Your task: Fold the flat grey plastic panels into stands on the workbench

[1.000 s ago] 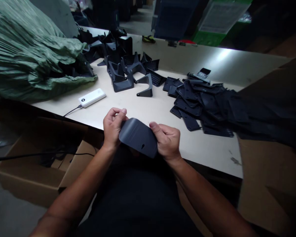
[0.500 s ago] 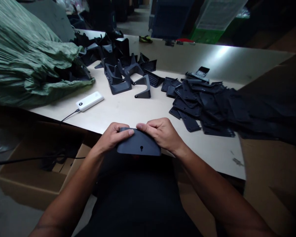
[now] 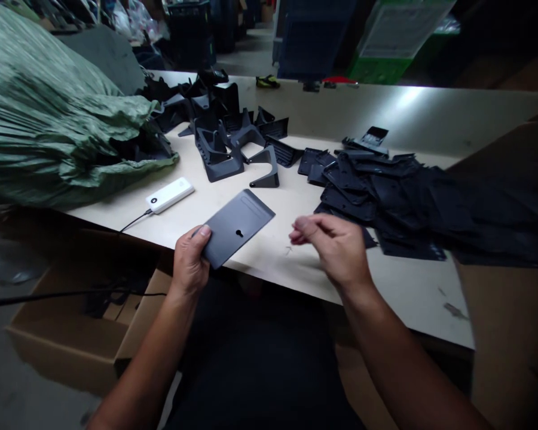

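Note:
My left hand [image 3: 190,260] grips one end of a dark grey plastic panel [image 3: 226,239], thumb on top. The panel is flat, with a keyhole-shaped hole and a shallow raised line near its far end. It is tilted above the table's front edge. Apart from it, to the right, my right hand [image 3: 336,245] has its thumb and fingers pinched together over the table. What the pinch holds, if anything, is too small to make out. Just below these fingertips is a thin dark mark [image 3: 289,249].
Bent dark plastic brackets [image 3: 224,164] lie in a heap at the back left, flat black panels [image 3: 358,191] at the right. A white power bank [image 3: 170,194] with a cable rests by a green sack [image 3: 72,137]. Below left stands an open cardboard box [image 3: 67,352].
My right hand has let go of the panel and moved right. My left hand has turned the panel so its flat face and far end show. The view has shifted slightly.

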Tool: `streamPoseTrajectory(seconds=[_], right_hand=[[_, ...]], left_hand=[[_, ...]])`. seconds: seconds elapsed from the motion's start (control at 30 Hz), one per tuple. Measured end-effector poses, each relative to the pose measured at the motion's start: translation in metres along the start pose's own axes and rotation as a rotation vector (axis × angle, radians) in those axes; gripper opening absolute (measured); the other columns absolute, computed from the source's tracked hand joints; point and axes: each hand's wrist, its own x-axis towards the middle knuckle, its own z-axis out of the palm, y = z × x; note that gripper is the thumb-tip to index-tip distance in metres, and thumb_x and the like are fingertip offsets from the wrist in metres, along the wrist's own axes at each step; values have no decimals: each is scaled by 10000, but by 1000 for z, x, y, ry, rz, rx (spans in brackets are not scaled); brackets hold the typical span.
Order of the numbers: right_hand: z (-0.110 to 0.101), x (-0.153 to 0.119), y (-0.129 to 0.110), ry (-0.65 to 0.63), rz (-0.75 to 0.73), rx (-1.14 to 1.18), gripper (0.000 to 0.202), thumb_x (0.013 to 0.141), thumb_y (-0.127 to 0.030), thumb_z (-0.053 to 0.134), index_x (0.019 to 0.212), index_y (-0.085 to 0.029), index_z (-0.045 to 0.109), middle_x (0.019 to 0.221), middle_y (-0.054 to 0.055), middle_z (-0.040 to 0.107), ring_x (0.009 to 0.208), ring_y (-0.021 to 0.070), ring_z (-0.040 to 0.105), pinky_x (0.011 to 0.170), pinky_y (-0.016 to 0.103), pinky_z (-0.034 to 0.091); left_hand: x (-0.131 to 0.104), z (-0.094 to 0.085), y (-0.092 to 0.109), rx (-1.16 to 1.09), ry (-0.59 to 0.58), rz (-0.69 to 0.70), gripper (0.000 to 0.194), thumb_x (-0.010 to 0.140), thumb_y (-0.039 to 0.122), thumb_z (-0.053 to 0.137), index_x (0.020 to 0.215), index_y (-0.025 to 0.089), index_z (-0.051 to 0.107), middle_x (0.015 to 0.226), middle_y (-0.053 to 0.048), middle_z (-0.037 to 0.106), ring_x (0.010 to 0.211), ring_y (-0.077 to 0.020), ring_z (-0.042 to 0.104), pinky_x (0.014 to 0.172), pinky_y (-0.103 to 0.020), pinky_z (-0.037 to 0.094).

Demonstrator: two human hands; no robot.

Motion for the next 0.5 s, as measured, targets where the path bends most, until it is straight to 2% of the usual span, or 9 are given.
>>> streamPoseTrajectory(seconds=[0.07,0.13,0.2,0.33,0.4,0.5], right_hand=[[10,-12,2,-193,192,169,397,829,-566,845,905,-179,799,800,70,790,670,179,729,655,320,607],[26,-23,3,-352,337,307,438,806,-567,863,975,-167,796,862,85,807,708,180,751,668,311,619],[42,-29,4,-378,404,414,430,803,-560,868,945,-161,792,831,79,804,703,179,749,676,315,627],[57,-33,5,-277,396,463,403,813,-551,860,772,-162,760,681,57,758,599,169,702,610,315,613],[54,-35,2,-328,388,386,399,838,-545,839,776,-160,756,677,59,754,565,168,686,559,308,586],[43,-38,-4,-455,307,212,332,901,-496,781,864,-166,782,757,58,772,635,185,706,576,310,567]], left_hand=[[-1,1,-1,1,10,29,366,766,475,859,650,185,670,617,21,494,557,-115,435,533,-242,369],[-3,2,-3,42,-32,17,386,783,475,866,633,186,658,610,29,460,565,-109,398,534,-236,344],[-8,2,-5,87,-75,-11,391,779,477,883,632,188,665,614,31,451,582,-111,384,544,-235,334],[-14,-4,-7,146,-87,-28,356,738,467,913,656,188,708,628,23,506,605,-120,423,572,-238,361],[-14,-8,-6,113,-114,-80,357,740,490,889,662,188,714,598,22,516,573,-121,442,543,-238,367],[-11,-7,-3,-72,-180,-240,378,760,562,796,715,194,726,610,-12,600,603,-177,586,545,-263,454]])
